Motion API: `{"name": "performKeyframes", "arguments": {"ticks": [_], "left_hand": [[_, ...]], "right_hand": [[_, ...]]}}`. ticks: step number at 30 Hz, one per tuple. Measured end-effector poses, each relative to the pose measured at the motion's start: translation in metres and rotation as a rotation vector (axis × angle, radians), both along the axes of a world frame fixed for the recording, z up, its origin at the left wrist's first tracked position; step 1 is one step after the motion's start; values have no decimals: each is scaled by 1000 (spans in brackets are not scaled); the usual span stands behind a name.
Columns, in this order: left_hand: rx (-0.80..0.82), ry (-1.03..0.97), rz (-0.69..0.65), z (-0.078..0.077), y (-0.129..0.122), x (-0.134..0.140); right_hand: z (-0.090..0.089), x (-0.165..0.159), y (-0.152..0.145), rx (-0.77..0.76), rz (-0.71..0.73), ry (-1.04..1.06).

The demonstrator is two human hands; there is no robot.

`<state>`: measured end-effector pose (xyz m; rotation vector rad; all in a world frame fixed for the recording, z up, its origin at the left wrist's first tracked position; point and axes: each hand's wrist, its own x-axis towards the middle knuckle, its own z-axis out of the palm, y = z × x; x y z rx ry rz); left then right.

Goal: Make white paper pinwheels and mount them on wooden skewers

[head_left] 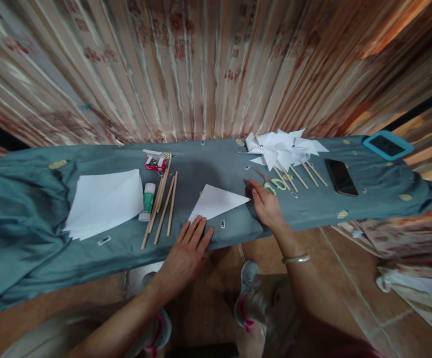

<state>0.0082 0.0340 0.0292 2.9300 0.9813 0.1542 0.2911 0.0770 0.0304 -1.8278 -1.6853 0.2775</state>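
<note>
A white sheet of paper folded into a triangle [218,200] lies in the middle of the cloth-covered table. My left hand [190,243] rests flat on its lower left corner, fingers stretched out. Beside its right tip is my right hand [266,204], thumb and fingers bent close together near the scissors [271,185]; whether anything is between those fingertips cannot be made out. The scissors have green-and-white handles and lie on the cloth. Just behind them several white paper pinwheels [281,148] are piled, their wooden sticks [301,175] pointing towards me.
Left of the triangle lie several loose wooden sticks [159,209], a green-and-white glue stick [147,201] and a small red box [155,163]. A stack of white paper [104,204] is farther left. At right are a black phone [341,177] and a blue-framed device [388,145]. A curtain [208,69] hangs behind.
</note>
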Motion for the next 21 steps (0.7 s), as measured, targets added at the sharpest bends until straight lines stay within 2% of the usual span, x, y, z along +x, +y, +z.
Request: {"name": "performKeyframes", "arguments": {"ticks": [3, 6, 8, 11, 15, 21], "left_hand": [[3, -3, -6, 0, 0, 0], [14, -20, -7, 0, 0, -1], [20, -42, -12, 1, 2, -3], [-5, -97, -19, 3, 8, -4], [-36, -148, 18, 8, 14, -2], [-14, -87, 73, 20, 20, 11]], "right_hand": [[9, 1, 0, -52, 18, 115], [14, -3, 0, -103, 111, 105], [15, -4, 2, -135, 114, 154], [12, -1, 6, -191, 105, 407], [12, 6, 6, -302, 173, 745], [24, 15, -17, -460, 222, 912]]}}
